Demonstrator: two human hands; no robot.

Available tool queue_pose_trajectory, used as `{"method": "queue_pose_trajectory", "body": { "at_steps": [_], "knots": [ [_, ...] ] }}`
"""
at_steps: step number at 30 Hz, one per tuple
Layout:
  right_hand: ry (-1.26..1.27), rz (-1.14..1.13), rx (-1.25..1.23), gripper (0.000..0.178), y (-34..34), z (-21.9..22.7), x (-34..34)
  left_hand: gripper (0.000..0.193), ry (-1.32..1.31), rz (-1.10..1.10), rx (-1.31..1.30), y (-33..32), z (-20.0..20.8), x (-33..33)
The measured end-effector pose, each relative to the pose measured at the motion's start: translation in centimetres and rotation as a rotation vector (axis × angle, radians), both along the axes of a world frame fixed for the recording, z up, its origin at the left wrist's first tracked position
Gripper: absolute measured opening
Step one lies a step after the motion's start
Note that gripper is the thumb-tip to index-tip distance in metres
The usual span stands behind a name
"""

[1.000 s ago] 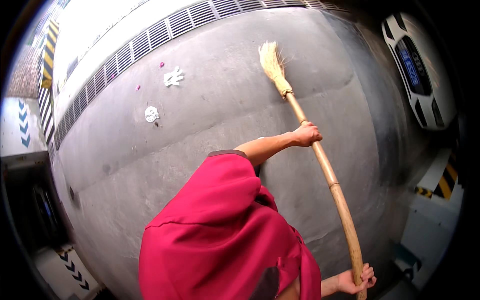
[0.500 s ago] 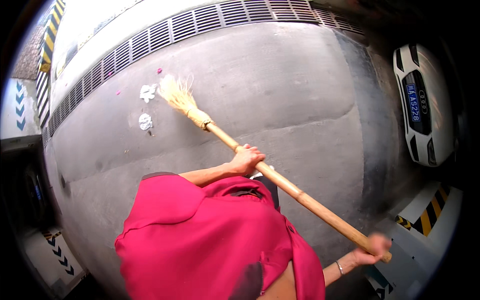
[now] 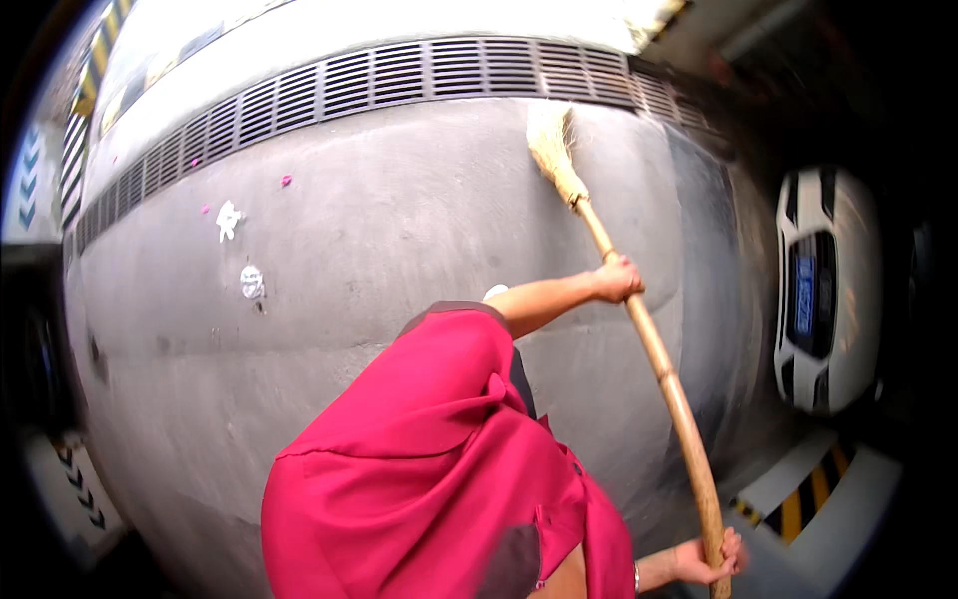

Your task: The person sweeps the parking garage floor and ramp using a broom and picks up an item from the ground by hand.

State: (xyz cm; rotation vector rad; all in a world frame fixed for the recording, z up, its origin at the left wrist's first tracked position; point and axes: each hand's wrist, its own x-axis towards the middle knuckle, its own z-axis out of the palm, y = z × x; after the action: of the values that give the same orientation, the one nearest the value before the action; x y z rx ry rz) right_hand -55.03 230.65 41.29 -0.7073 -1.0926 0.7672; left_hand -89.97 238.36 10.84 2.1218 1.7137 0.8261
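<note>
In the head view, here's the broom (image 3: 654,351), slanting down the right half of the frame from upper centre to the bottom edge! The left hand (image 3: 619,280) is right of centre, fingers closed around the bamboo handle (image 3: 689,434) below the straw head (image 3: 555,155). Down at the lower right, the right hand (image 3: 711,559) has its fingers curled round the same handle, close to where it leaves the frame, with a bracelet (image 3: 636,577) on that wrist.

Up top, the straw tips sit just below the slotted drain grate (image 3: 404,75) that bends across the upper frame; whether they press on the grey floor (image 3: 399,220), I can't tell. Over at the upper left, a white crumpled scrap (image 3: 229,221) lies on the floor, a rounder white piece (image 3: 251,283) just below it, and a pink bit (image 3: 286,181) up to the right, all well apart from the straw.

The red garment (image 3: 429,449) fills the bottom centre. Out on the right edge, a white car (image 3: 851,290) shows its front, and below it there's a yellow-and-black striped band (image 3: 798,504); dark chevrons (image 3: 80,486) run down the lower left.
</note>
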Motion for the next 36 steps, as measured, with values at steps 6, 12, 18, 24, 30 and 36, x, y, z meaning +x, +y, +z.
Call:
{"method": "queue_pose_trajectory", "body": {
  "at_steps": [6, 12, 18, 24, 30, 36],
  "knots": [
    [0.191, 0.399, -0.16, 0.006, 10.9, 3.1, -8.9, 0.022, -0.173, 0.418, -0.046, -11.1, 2.8, -3.2],
    [0.219, 1.019, -0.369, 0.008, 19.7, -5.4, -22.6, 0.023, -0.17, 0.795, -0.264, -19.9, 0.6, -10.8],
    [0.283, 1.382, -0.258, 0.018, 23.7, -2.7, -31.7, 0.016, 0.049, 1.068, 0.057, -18.8, 6.9, -21.2],
    [-0.12, 1.196, 0.077, 0.02, 17.5, -6.3, -45.9, 0.011, 0.033, 1.145, 0.064, -23.8, 1.2, -36.9],
    [0.073, 1.339, -0.272, 0.014, 11.9, -1.6, -61.0, 0.014, -0.062, 1.346, -0.04, -28.4, -0.9, -38.0],
    [0.385, 1.318, -0.17, 0.007, 11.3, 5.7, -70.7, 0.012, -0.065, 1.277, 0.097, -29.6, 9.0, -47.0]
  ]
}}
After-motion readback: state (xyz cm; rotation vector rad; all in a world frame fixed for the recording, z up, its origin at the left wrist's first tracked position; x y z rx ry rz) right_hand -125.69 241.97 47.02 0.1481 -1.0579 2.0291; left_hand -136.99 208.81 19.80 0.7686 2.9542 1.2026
